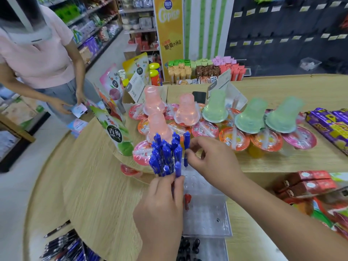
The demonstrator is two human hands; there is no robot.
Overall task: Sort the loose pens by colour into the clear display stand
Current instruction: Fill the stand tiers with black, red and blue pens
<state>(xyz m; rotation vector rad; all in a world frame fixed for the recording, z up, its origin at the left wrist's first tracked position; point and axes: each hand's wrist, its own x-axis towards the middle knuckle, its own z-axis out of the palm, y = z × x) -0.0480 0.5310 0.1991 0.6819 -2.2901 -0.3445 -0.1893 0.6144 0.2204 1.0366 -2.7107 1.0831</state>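
Observation:
My left hand (160, 210) grips a bundle of several blue pens (165, 155), held upright over the wooden counter. My right hand (211, 162) pinches a single blue pen (186, 149) upright, its tip just above the far rows of holes in the clear display stand (209, 210). A red pen (187, 201) stands in the stand beside my left hand. Black pens (188, 245) sit in the stand's near rows. A loose pile of blue, black and red pens (66, 247) lies on the lower shelf at the bottom left.
Jelly cups (233, 134) with pink and green lids crowd the upper counter tier right behind the stand. Snack pouches (114, 129) stand to the left. A person in a pink shirt (37, 59) stands at the far left. Red boxes (308, 183) sit at the right.

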